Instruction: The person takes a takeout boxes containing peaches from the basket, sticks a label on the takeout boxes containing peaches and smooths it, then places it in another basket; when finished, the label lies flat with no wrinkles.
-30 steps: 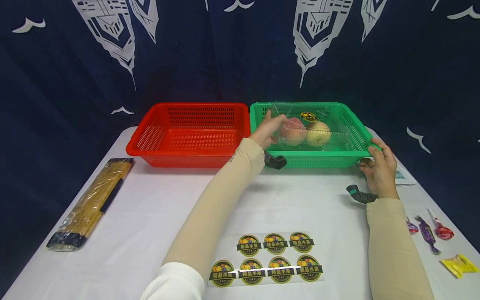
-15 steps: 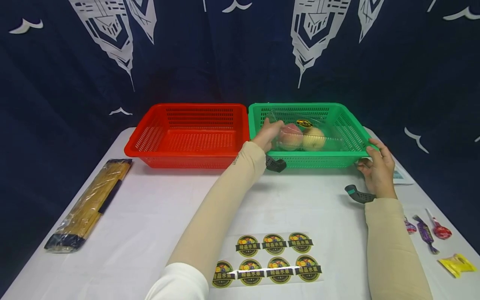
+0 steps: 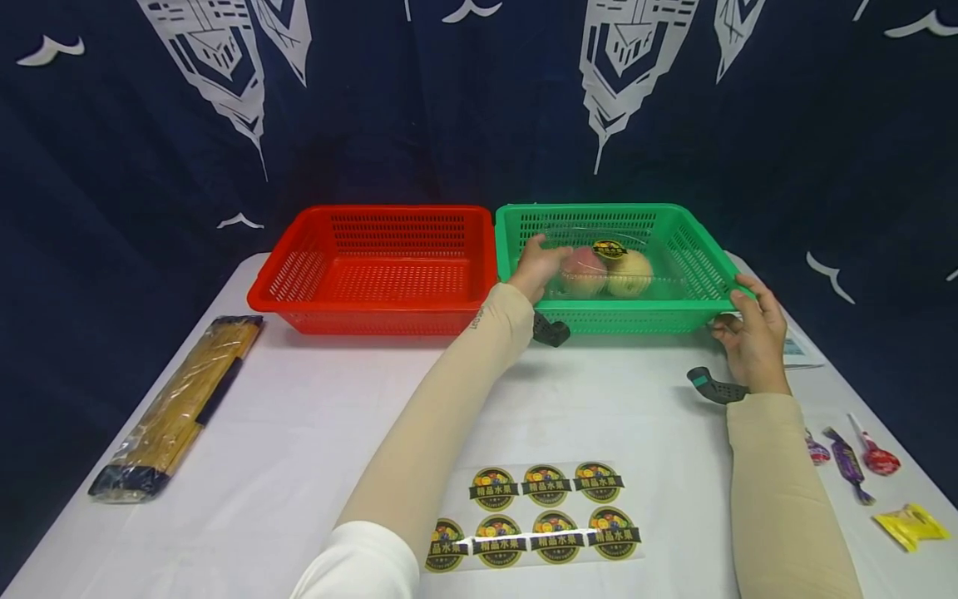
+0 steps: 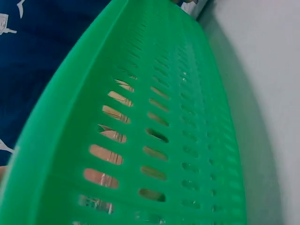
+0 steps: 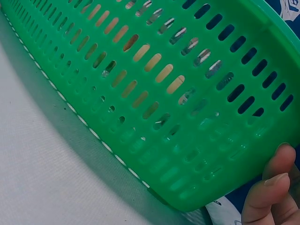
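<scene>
Inside the green plastic basket point(image 3: 621, 305) lies a clear plastic fruit box point(image 3: 664, 270). Through it I see a reddish round fruit point(image 3: 584, 272) and a pale yellow one point(image 3: 631, 274); a round black-and-gold sticker point(image 3: 609, 249) is on the lid. My left hand point(image 3: 535, 268) reaches over the basket's front rim and holds the box by its left end, thumb toward the red fruit; its lower fingers are hidden. My right hand point(image 3: 754, 339) grips the basket's front right corner. In the right wrist view, its fingertips point(image 5: 276, 180) show beside the basket wall point(image 5: 187, 140).
A red basket point(image 3: 374, 320) adjoins the green one on the left. A wrapped bundle of thin sticks point(image 3: 183, 403) lies at the left edge. A sheet of round stickers point(image 3: 554, 516) is in front. Lollipops point(image 3: 880, 460) and wrapped sweets point(image 3: 911, 526) lie at the right.
The fruit box has come down from a raised, tilted pose to lie lower in the green basket, my left hand lowering with it. My right hand stays at the basket's corner.
</scene>
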Demonstrator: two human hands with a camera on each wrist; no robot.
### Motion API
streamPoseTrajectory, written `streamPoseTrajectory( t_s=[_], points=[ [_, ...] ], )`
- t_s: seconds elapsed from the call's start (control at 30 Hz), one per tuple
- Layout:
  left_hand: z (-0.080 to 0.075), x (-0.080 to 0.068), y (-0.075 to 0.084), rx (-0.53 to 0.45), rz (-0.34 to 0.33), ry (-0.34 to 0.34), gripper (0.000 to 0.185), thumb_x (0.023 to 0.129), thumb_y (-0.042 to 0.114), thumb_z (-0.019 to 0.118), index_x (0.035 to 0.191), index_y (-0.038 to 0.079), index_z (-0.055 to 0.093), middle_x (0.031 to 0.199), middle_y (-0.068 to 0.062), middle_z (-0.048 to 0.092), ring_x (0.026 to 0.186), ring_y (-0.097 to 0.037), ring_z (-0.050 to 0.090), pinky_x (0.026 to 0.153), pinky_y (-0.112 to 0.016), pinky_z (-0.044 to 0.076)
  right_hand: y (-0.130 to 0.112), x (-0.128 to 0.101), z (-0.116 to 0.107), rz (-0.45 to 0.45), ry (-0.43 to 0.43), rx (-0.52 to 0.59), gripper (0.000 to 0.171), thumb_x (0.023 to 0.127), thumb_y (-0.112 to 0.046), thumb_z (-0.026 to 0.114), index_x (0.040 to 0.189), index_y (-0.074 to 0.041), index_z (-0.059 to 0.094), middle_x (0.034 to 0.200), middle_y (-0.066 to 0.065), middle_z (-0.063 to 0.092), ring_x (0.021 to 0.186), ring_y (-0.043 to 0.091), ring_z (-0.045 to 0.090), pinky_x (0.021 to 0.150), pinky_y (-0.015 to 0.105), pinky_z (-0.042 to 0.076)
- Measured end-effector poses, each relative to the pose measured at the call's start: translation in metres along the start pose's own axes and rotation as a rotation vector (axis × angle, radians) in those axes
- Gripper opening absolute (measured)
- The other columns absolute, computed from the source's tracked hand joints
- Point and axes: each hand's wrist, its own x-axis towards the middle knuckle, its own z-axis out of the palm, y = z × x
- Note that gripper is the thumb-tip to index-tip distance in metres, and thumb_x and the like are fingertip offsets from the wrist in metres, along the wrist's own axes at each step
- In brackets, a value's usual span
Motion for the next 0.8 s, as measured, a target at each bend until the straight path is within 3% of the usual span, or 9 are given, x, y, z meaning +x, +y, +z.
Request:
streamPoseTrajectory(
  t_s=[0.2,0.43,0.63,0.8],
  points=[
    [-0.001,0.002,-0.002,-0.005,-0.017,-0.005,0.070,0.111,0.031,0.058,0.171,0.014,0.028,0.175,-0.010,0.030,0.158,-0.033,0.035,0.127,-0.055,0.033,0.000,0.000,0.001,-0.009,-0.006,0.020,0.029,0.109,-0.013,0.063,0.138,-0.020,0.063,0.120,0.002,0.053,0.073,0.012,0.052,0.058,0.021,0.046],
    [-0.006,0.005,-0.001,-0.019,-0.001,-0.029,0.067,0.112,0.040,0.048,0.170,0.013,0.031,0.175,-0.007,0.031,0.160,-0.031,0.030,0.128,-0.056,0.029,0.003,0.002,0.001,-0.013,-0.005,0.012,0.030,0.110,-0.013,0.062,0.139,-0.019,0.062,0.121,0.003,0.054,0.074,0.013,0.052,0.059,0.021,0.045],
    [-0.012,0.005,0.003,-0.014,0.058,-0.014,0.064,0.113,0.043,0.040,0.169,0.013,0.033,0.175,-0.005,0.030,0.160,-0.029,0.030,0.128,-0.055,0.028,0.003,0.001,0.002,-0.016,-0.006,0.008,0.031,0.110,-0.013,0.062,0.140,-0.019,0.061,0.120,0.003,0.054,0.074,0.013,0.052,0.059,0.022,0.045],
    [-0.021,-0.004,0.011,-0.025,0.091,-0.054,0.064,0.112,0.047,0.037,0.171,0.022,0.034,0.177,-0.001,0.026,0.163,-0.028,0.025,0.129,-0.058,0.023,0.002,0.000,0.001,-0.016,-0.003,0.003,0.030,0.110,-0.014,0.063,0.139,-0.020,0.062,0.121,0.003,0.052,0.074,0.014,0.051,0.060,0.022,0.045]
  ],
)
